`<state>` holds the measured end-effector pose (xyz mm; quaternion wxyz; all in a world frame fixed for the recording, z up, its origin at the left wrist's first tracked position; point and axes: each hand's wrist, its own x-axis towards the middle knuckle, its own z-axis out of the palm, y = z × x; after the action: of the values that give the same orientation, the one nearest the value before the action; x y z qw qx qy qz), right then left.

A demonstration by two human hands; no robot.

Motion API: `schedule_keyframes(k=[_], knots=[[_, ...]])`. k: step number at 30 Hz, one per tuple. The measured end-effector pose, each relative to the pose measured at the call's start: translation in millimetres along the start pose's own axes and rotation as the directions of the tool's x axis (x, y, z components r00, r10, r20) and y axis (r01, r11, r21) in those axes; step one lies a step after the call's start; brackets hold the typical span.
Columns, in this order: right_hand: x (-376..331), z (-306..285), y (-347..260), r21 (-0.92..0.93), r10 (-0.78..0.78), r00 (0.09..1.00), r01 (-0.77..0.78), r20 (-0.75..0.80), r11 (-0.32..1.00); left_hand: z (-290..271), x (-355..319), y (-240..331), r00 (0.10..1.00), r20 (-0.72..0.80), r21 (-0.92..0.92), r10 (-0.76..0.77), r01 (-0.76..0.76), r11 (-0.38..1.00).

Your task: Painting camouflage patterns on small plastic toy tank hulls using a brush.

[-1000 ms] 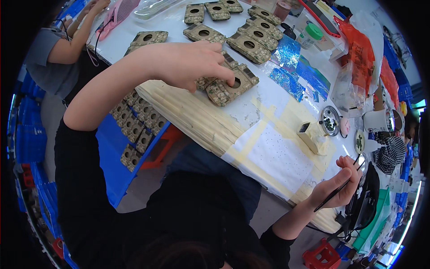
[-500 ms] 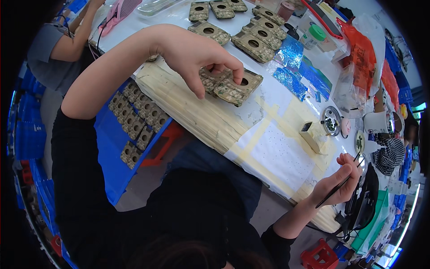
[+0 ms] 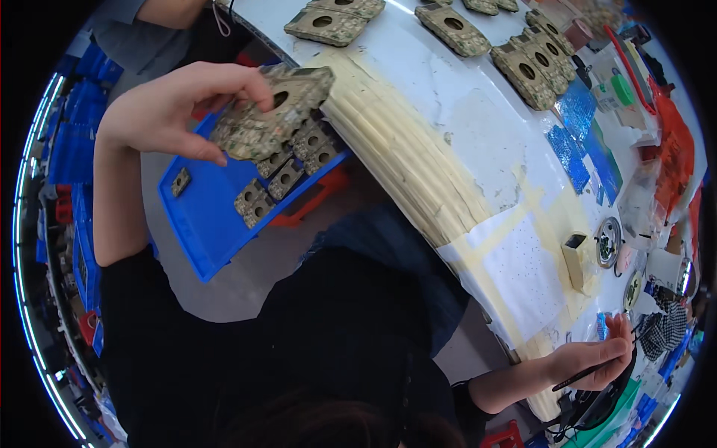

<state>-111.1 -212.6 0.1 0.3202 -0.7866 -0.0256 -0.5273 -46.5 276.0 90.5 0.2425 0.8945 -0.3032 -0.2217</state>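
Note:
My left hand [image 3: 183, 104] is closed on a camouflage-painted model tank hull [image 3: 258, 127] with a round hole in its top, held tilted above a blue tray [image 3: 202, 243]. A second hull may be in the same grip; I cannot tell. Smaller-looking hulls of the same pattern, such as this hull [image 3: 254, 203], lie in the tray below. Over the right end of the table, my right hand [image 3: 597, 360] is closed around a thin dark paintbrush [image 3: 579, 379]. Several more hulls stand on the table, among them a hull [image 3: 453, 28] at the back.
A white table [image 3: 426, 97] has a taped, padded edge [image 3: 403, 142]. Speckled white paper [image 3: 526, 272] lies near its front. To the right stand a small box [image 3: 576, 261] and a round metal dish [image 3: 609, 243]. Another person's arm [image 3: 172, 11] shows at upper left.
My left hand has lifted the hull off the table and carried it left over the blue tray. My right hand keeps the paintbrush. The whole view has swung toward the left.

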Motion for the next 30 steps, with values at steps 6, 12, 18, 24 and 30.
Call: schedule_keyframes(k=[6,12,18,24,30], knots=[[5,2,-5,0.050,0.034,0.999,-0.032,-0.040,0.998,81,-92,-113,0.783,0.011,-0.014,-0.621,0.621,0.783],[3,5,-7,-0.024,0.075,0.997,-0.076,-0.019,0.997,174,-134,-219,0.745,0.043,0.452,-0.666,0.580,0.678],[4,0,-7,-0.075,0.068,0.998,-0.069,-0.018,0.995,215,-138,-265,0.802,0.087,0.526,-0.591,0.466,0.711],[4,0,-13,-0.095,0.047,0.999,-0.047,-0.001,0.994,234,-141,-261,0.875,0.133,0.491,-0.466,0.350,0.798],[2,1,-25,-0.133,0.029,1.000,-0.028,0.005,0.991,234,-150,-241,0.905,-0.054,0.336,-0.422,0.415,0.846]])
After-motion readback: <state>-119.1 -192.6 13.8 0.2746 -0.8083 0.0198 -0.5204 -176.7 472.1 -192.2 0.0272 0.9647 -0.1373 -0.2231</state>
